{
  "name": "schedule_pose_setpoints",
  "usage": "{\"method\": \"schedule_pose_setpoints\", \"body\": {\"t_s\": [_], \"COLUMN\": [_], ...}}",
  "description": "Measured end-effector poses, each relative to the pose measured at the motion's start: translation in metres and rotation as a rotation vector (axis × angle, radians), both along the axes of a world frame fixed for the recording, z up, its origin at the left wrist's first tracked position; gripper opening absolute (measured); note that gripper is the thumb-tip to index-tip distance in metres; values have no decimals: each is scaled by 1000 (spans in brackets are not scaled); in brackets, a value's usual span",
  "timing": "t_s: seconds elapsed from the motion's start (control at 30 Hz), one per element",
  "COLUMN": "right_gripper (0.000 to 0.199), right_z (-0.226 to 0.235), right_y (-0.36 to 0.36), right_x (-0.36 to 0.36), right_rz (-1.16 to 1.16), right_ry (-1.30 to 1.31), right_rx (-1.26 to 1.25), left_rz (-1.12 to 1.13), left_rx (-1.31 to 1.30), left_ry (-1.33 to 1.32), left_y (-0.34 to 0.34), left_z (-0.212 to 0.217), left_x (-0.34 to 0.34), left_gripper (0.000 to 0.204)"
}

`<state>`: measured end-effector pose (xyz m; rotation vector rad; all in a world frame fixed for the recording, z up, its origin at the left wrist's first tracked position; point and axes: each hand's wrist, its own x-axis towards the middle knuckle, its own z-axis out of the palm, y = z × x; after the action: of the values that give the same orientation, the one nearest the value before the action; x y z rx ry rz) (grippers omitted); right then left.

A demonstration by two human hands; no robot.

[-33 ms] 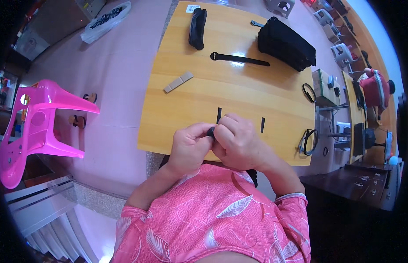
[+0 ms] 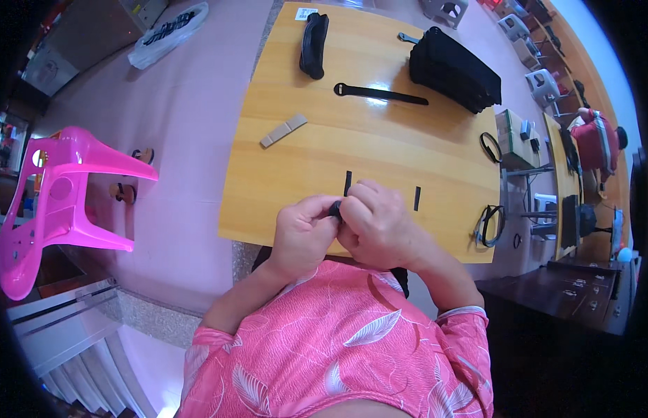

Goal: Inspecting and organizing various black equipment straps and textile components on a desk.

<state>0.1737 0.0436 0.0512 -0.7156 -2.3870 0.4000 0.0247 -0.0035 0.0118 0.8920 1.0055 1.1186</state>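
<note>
My left hand (image 2: 302, 233) and my right hand (image 2: 376, 226) meet at the near edge of the table, both closed. Between their fingertips is a small black piece (image 2: 334, 209), dark like the straps lying around; most of it is hidden by the fingers. Just beyond the hands, a short black strip (image 2: 348, 182) lies on the wood, and a second short black strip (image 2: 417, 198) lies to the right. Farther off, a long black strap (image 2: 383, 93) with a looped end is stretched out flat.
On the table (image 2: 282, 188) are a thick stack of black straps (image 2: 453, 70), a black bundle (image 2: 313, 45), a beige strip (image 2: 283, 131) and coiled black bands (image 2: 490, 224) by the right edge. A pink stool (image 2: 73, 188) stands at left. Another person (image 2: 597, 143) is far right.
</note>
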Motion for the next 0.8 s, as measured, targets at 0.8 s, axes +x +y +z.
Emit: {"method": "schedule_pose_setpoints", "body": {"t_s": [0.8], "right_gripper": [18], "right_z": [6], "right_y": [7], "right_x": [-10], "right_rz": [-63], "right_ry": [21], "right_rx": [-88], "left_rz": [187], "left_rx": [76], "left_ry": [23], "left_y": [4], "left_z": [14], "left_x": [-1], "left_gripper": [16]}}
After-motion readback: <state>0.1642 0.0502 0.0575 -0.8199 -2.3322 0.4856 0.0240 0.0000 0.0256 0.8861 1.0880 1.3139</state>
